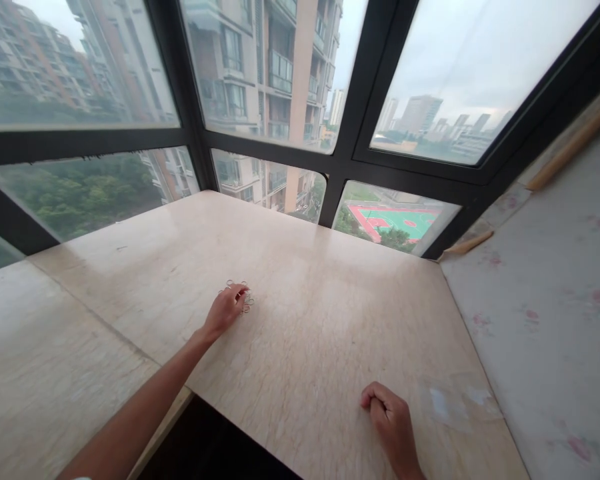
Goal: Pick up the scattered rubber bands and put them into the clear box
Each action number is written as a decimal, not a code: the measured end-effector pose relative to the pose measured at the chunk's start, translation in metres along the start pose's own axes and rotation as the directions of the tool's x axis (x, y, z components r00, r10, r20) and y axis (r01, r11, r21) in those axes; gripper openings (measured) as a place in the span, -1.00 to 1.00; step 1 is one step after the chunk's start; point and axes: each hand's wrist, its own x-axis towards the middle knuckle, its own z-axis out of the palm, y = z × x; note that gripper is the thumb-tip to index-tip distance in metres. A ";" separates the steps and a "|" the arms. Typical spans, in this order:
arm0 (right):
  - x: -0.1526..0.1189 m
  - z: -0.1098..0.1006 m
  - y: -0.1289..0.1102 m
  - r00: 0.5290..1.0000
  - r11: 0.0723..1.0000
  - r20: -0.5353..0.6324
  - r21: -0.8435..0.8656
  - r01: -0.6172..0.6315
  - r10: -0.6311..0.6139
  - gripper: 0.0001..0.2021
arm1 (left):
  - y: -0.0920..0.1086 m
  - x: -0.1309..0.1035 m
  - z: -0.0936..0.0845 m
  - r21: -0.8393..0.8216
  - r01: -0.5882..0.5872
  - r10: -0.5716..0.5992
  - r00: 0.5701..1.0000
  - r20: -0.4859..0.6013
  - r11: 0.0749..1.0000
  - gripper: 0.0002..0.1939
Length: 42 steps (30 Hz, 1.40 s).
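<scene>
Several small, thin metal rings lie in a loose cluster on the pale marble-look ledge, left of the middle. Over this cluster rests my left hand, its fingers bent and drawn together among the rings. It covers part of them, and whether a ring is pinched between the fingertips is too small to see. Nearer to me on the right, my right hand is closed in a loose fist on or just over the ledge, thumb against the curled fingers. Anything inside that fist is hidden.
Dark window frames with large panes edge the ledge at the back and left. A wall with flowered paper bounds the right side. Clear tape sticks to the ledge near it. A dark gap opens at the front.
</scene>
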 end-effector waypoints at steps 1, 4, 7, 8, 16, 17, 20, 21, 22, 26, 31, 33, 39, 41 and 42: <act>0.000 0.000 0.001 1.000 1.000 0.002 0.014 -0.012 0.012 -0.76 | 0.000 -0.001 -0.002 -0.012 0.014 -0.015 0.999 -0.029 1.000 -0.76; -0.001 -0.002 0.002 0.999 0.998 0.022 0.046 -0.044 0.043 -0.77 | -0.001 -0.003 -0.010 0.002 0.069 -0.069 0.991 -0.113 0.998 -0.75; 0.000 -0.002 0.004 0.998 0.996 0.034 0.061 -0.059 0.057 -0.77 | -0.006 -0.005 -0.018 0.038 0.130 -0.123 0.981 -0.147 0.991 -0.75; 0.000 -0.003 0.004 0.998 0.996 0.034 0.064 -0.061 0.059 -0.77 | -0.008 -0.005 -0.020 0.049 0.148 -0.139 0.978 -0.153 0.988 -0.75; -0.002 -0.003 0.003 0.998 0.997 0.031 0.050 -0.065 0.063 -0.76 | -0.010 -0.013 -0.022 0.289 0.216 -0.202 0.976 -0.076 0.933 -0.72; -0.002 -0.002 0.003 0.998 0.997 0.029 0.047 -0.065 0.064 -0.76 | -0.005 -0.017 -0.019 0.307 0.179 -0.172 0.984 -0.052 0.935 -0.71; -0.001 -0.002 0.003 0.997 0.997 0.028 0.049 -0.067 0.065 -0.76 | 0.017 -0.027 -0.003 0.303 0.062 -0.068 0.998 0.010 0.951 -0.70; -0.001 -0.001 0.003 0.997 0.996 0.028 0.052 -0.067 0.065 -0.76 | 0.025 -0.030 0.004 0.288 0.024 -0.034 0.999 0.029 0.957 -0.70; -0.001 -0.001 0.003 0.997 0.996 0.029 0.055 -0.066 0.065 -0.76 | 0.033 -0.032 0.010 0.266 -0.014 0.001 0.999 0.050 0.964 -0.71; -0.001 -0.001 0.003 0.997 0.996 0.029 0.052 -0.066 0.065 -0.76 | 0.058 -0.026 0.035 0.123 -0.135 0.120 0.986 0.119 0.983 -0.80; -0.001 0.000 0.005 0.998 0.998 0.022 0.041 -0.057 0.056 -0.76 | 0.069 -0.002 0.045 0.082 -0.252 0.232 0.953 0.196 0.964 -0.80; -0.001 0.000 0.006 0.998 0.997 0.019 0.047 -0.057 0.056 -0.75 | 0.063 0.008 0.039 0.136 -0.235 0.205 0.958 0.203 0.962 -0.82; -0.002 0.001 0.008 0.997 0.994 0.023 0.074 -0.074 0.072 -0.76 | 0.018 0.023 -0.001 0.239 -0.066 0.051 0.996 0.067 0.969 -0.74; -0.003 0.001 0.009 0.996 0.993 0.023 0.085 -0.084 0.082 -0.76 | 0.000 0.021 -0.015 0.280 0.011 -0.008 1.000 -0.010 0.960 -0.73; -0.003 0.001 0.010 0.996 0.992 0.023 0.089 -0.086 0.084 -0.77 | -0.008 0.019 -0.021 0.297 0.047 -0.039 0.999 -0.032 0.954 -0.73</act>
